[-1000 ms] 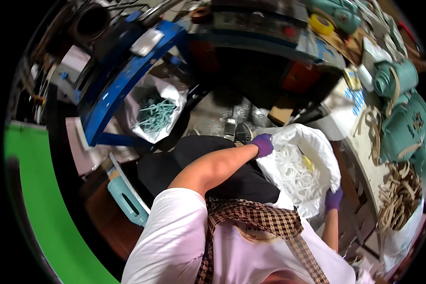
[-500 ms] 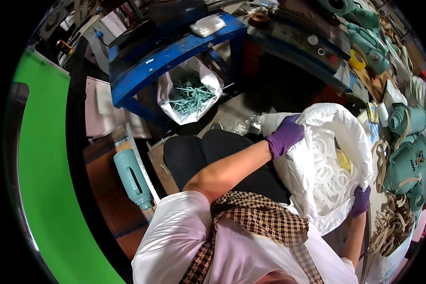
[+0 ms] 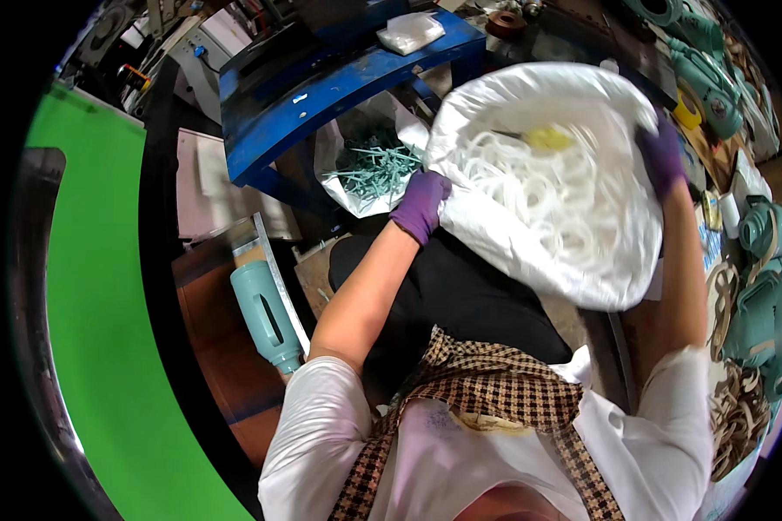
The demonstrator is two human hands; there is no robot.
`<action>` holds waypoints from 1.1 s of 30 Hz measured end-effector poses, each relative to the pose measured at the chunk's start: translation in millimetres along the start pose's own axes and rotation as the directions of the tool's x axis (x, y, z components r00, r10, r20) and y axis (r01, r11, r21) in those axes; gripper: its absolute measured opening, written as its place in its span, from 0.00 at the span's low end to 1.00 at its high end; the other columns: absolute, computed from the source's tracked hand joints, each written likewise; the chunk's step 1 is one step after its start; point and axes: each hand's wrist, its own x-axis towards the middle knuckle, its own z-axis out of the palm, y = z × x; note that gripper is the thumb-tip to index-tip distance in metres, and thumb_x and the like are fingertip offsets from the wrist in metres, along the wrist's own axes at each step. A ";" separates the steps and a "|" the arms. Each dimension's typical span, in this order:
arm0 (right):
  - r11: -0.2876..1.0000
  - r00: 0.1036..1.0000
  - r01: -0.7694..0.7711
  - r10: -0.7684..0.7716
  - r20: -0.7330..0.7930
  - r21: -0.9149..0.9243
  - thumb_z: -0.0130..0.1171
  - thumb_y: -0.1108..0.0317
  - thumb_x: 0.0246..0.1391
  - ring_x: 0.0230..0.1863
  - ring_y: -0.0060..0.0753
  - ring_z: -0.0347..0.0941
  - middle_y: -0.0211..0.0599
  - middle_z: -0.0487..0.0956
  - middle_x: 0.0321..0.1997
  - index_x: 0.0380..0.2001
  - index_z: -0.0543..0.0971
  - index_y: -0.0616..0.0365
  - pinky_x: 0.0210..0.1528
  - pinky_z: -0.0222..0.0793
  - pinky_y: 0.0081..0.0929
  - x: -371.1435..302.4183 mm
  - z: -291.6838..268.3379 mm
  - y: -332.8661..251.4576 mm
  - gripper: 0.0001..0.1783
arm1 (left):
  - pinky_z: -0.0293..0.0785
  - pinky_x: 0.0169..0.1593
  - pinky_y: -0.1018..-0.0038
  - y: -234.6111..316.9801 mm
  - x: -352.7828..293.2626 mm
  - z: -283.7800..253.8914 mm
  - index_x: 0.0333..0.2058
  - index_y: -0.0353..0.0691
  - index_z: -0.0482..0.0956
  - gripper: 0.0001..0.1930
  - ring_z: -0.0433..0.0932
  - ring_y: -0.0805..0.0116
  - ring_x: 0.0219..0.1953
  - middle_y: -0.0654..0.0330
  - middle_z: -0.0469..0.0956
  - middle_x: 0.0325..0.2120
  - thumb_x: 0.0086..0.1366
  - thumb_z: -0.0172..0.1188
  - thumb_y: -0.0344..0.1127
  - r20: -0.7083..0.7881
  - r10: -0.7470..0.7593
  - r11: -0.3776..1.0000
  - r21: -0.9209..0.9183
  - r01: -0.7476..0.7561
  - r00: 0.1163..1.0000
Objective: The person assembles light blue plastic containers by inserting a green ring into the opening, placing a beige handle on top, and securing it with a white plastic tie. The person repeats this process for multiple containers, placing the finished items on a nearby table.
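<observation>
Between my two gloved hands is a big white woven sack, its mouth spread wide and tilted toward me. Inside lie many white plastic rings and something yellow near the far side. My left hand, in a purple glove, is closed on the sack's left rim. On the right rim is my right hand, also purple-gloved; it is blurred and closed round the edge, its fingers partly hidden. The sack is above and in front of my knees.
A smaller white bag of teal plastic sticks stands under a blue metal table. A teal cylindrical plastic part lies on a brown surface at my left. Teal bottle-shaped parts and beige straps crowd the right side.
The sack has come up and away from my right side to the front, its mouth opened wider. Both hands moved forward with it, the left going leftward along with its rim.
</observation>
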 end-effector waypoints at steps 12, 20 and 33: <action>0.952 0.867 -0.039 0.183 0.464 -0.304 0.57 0.67 0.47 0.56 0.56 0.76 0.55 0.80 0.54 0.52 0.79 0.61 0.57 0.71 0.40 114.6 227.0 -35.4 0.25 | 0.78 0.41 0.61 -126.6 -18.1 6.4 0.27 0.43 0.83 0.13 0.81 0.49 0.35 0.50 0.81 0.29 0.40 0.71 0.38 0.122 0.001 0.779 0.622 -0.077 0.993; 0.994 0.751 -0.081 0.108 0.652 -0.071 0.65 0.60 0.39 0.53 0.44 0.78 0.47 0.81 0.53 0.55 0.79 0.57 0.53 0.74 0.35 105.6 343.8 7.2 0.35 | 0.74 0.27 0.64 -183.2 -48.6 -16.8 0.24 0.38 0.68 0.04 0.71 0.60 0.23 0.57 0.68 0.25 0.57 0.51 0.28 -0.049 -0.897 0.294 -0.809 0.509 0.440; 0.930 0.670 -0.221 0.364 0.647 -0.294 0.61 0.42 0.50 0.61 0.60 0.70 0.59 0.72 0.62 0.63 0.70 0.50 0.61 0.68 0.49 -107.4 373.5 263.1 0.40 | 0.81 0.46 0.54 -197.1 -83.4 -39.1 0.36 0.30 0.78 0.13 0.81 0.53 0.40 0.47 0.79 0.36 0.61 0.46 0.30 -0.077 -0.870 0.280 -0.891 0.358 0.488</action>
